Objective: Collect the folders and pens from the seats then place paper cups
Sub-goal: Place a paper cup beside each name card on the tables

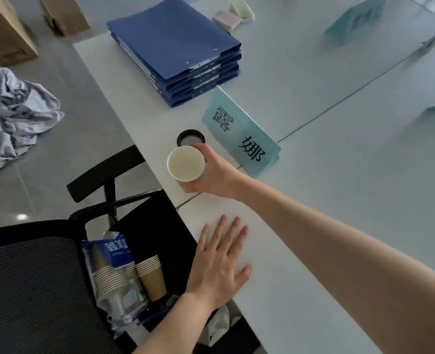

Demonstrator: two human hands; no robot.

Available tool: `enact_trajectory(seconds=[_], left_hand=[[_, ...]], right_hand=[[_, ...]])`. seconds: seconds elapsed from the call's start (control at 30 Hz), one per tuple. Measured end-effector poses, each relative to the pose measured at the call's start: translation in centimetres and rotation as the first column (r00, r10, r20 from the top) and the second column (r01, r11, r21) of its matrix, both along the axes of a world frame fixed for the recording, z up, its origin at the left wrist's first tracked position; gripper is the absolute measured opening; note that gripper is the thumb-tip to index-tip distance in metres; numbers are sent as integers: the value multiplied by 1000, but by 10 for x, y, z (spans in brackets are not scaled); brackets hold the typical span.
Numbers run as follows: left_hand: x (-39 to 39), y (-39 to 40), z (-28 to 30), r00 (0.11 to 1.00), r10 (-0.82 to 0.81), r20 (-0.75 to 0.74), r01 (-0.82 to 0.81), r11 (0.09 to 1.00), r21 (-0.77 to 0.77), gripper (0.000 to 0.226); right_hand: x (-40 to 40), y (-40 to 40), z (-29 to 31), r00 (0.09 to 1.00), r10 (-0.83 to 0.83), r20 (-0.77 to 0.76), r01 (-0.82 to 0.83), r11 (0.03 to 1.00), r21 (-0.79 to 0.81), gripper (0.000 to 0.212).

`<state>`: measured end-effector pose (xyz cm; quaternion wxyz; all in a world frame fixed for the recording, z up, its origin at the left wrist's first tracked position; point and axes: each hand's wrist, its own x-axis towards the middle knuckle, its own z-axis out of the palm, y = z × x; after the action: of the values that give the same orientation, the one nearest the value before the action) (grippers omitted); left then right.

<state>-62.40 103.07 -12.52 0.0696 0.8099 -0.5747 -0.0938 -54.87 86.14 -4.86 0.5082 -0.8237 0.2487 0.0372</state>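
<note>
free: table edge (pixel 275 290) | blocked: name card (pixel 239 139), grommet (pixel 190 137), folders (pixel 175 47)

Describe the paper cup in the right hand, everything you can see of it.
The cup is a single paper cup, upright, mouth up and empty, with a pale cream inside, a thin rolled rim and a tan outer wall glimpsed below. The right hand holds its far side in a curled grip above the white table edge, just before the black round grommet and beside the teal name card. Whether its base touches the table is hidden.
</note>
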Motion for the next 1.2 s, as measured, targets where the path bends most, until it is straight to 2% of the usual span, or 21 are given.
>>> enact_trajectory(seconds=[0.1,0.23,0.3,0.5,0.57,0.67,0.77,0.9,1.03,1.13,1.2], left_hand=[[-1,-1,0,1000,-5,18,5,1000,-5,76],[0,0,2,1000,-9,25,8,999,32,77],[-2,-1,4,1000,-8,30,6,998,56,76],[-4,-2,12,1000,10,1,-10,995,96,74],[-8,-8,15,999,48,-22,-45,994,103,70],[-24,-24,17,973,213,-87,-203,974,103,61],[-39,-34,15,951,302,-70,-294,950,101,61],[-41,-34,10,955,296,3,-295,951,94,65],[-40,-35,10,955,297,13,-297,949,109,67],[-40,-35,9,957,289,26,-290,951,104,68],[-40,-34,9,959,284,17,-284,952,111,68]], right_hand=[[-2,-2,-7,996,-82,39,82,997,9,77],[-21,-7,-6,977,-196,84,193,980,40,75],[-42,-12,-3,965,-245,95,243,970,30,74],[-126,-27,1,884,-449,128,429,889,158,63],[-146,-31,-3,838,-528,139,505,846,170,62],[-157,-39,-10,780,-609,142,591,793,150,58],[-160,-48,-15,763,-629,149,615,777,131,59],[-152,-57,-19,787,-591,178,597,802,25,65],[-150,-63,-20,784,-597,170,604,797,16,67],[-159,-64,-18,801,-588,108,586,809,58,74],[-173,-62,-18,809,-588,29,587,809,29,75]])
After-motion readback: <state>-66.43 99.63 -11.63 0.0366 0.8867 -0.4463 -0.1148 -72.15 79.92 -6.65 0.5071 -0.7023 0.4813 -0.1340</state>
